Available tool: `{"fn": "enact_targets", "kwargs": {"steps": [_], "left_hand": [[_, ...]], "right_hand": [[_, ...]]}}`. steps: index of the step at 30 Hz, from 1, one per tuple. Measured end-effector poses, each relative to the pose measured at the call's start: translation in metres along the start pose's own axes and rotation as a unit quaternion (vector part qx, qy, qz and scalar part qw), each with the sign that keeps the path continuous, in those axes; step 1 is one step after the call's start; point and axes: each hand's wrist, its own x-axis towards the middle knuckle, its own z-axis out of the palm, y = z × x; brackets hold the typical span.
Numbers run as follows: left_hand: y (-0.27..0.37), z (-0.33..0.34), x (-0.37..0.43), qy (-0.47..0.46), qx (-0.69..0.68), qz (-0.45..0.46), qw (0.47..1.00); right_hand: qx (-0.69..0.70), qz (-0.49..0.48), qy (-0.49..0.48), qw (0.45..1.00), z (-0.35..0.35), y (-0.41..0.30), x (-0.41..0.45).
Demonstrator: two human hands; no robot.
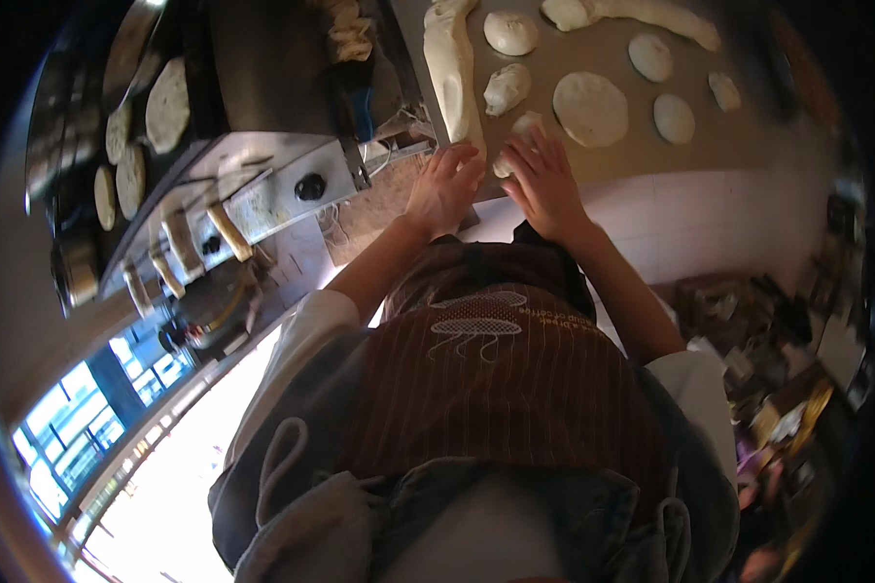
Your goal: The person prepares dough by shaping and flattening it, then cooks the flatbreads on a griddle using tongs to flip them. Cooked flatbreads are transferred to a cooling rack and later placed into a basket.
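A long roll of pale dough (448,69) runs down the left side of the work table (660,157). My left hand (446,186) is at its near end, fingers curled over the dough. Just to the right, my right hand (547,182) bends over a small dough piece (504,167), its fingers on it and hiding much of it. Beyond my hands lie a lumpy dough piece (507,89) and a round dough ball (511,33). A flattened dough disc (590,109) rests right of my right hand.
More dough balls (650,57) and another long dough strip (660,16) lie farther over the table. At left stands a griddle with flatbreads (168,106), a black knob (310,187) and projecting handles (230,233). Assorted clutter (780,408) fills the floor at lower right.
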Motion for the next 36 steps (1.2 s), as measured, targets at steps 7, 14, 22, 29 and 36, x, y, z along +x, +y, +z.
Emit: {"fn": "enact_targets", "kwargs": {"steps": [7,14,22,29,36], "left_hand": [[-0.007,-0.020,0.000,0.058,-0.153,0.002,0.986],[-0.020,-0.031,-0.024,-0.131,-0.079,0.140,0.978],[0.029,-0.056,-0.002,-0.064,0.096,0.283,0.952],[0.109,-0.030,-0.113,-0.297,-0.092,0.362,0.879],[0.173,-0.024,-0.211,-0.463,-0.145,0.361,0.796]], "right_hand": [[0.156,0.313,0.255,0.901,0.111,-0.033,-0.112],[0.138,0.489,0.166,0.845,0.165,-0.152,-0.229],[0.133,0.637,0.379,0.658,0.213,-0.294,-0.362],[-0.057,0.702,0.545,0.455,0.294,-0.372,-0.459],[-0.018,0.914,0.395,0.088,0.414,-0.401,-0.525]]}}
